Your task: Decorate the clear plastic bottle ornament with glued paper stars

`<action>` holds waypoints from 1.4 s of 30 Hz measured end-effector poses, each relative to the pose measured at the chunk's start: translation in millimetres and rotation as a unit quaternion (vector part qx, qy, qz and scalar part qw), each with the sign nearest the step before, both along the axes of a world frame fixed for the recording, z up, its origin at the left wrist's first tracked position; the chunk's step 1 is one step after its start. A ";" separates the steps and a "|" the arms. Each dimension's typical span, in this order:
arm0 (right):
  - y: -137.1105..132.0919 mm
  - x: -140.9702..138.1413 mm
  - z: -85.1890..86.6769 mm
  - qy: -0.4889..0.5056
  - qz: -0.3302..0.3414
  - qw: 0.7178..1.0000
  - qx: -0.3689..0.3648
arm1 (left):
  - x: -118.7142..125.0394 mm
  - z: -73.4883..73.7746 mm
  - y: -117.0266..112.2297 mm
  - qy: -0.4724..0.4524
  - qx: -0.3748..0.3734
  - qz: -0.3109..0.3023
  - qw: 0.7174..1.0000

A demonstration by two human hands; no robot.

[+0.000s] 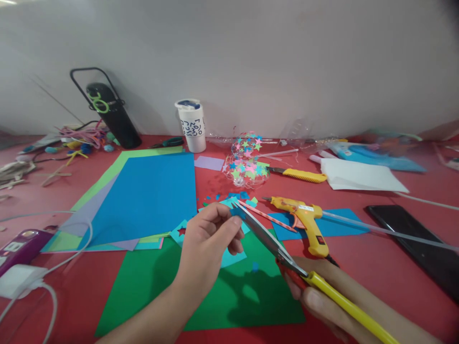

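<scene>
My left hand (210,241) pinches a small piece of blue paper (239,212) between thumb and fingers, just above a green sheet (215,291). My right hand (333,298) grips yellow-handled scissors (272,243), whose blades point up and left and meet the paper at the left fingertips. Blue paper scraps (233,196) lie on the red table beyond the hands.
A yellow glue gun (304,220) lies right of the scissors on blue paper. A stack of coloured sheets (150,196) lies to the left. A star-covered clear ball (245,162), a white cup (191,125), a yellow knife (301,175), a black phone (419,243) and a charger with cables (17,279) surround the area.
</scene>
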State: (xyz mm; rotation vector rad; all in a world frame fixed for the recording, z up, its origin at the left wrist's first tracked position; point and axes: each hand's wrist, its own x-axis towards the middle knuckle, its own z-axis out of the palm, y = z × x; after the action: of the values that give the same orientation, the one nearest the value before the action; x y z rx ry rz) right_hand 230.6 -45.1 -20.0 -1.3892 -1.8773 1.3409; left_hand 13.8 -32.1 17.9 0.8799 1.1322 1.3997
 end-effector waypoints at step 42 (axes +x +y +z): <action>6.6 -29.9 31.3 0.014 -0.064 0.990 -0.124 | 25.5 -9.6 -12.1 0.175 -0.111 -0.276 0.939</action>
State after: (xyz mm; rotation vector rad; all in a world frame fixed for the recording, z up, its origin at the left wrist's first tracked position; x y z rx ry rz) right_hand 200.7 -38.4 11.3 -1.5738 -1.6162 1.5600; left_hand 39.3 -44.3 8.2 1.1978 1.1563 0.6568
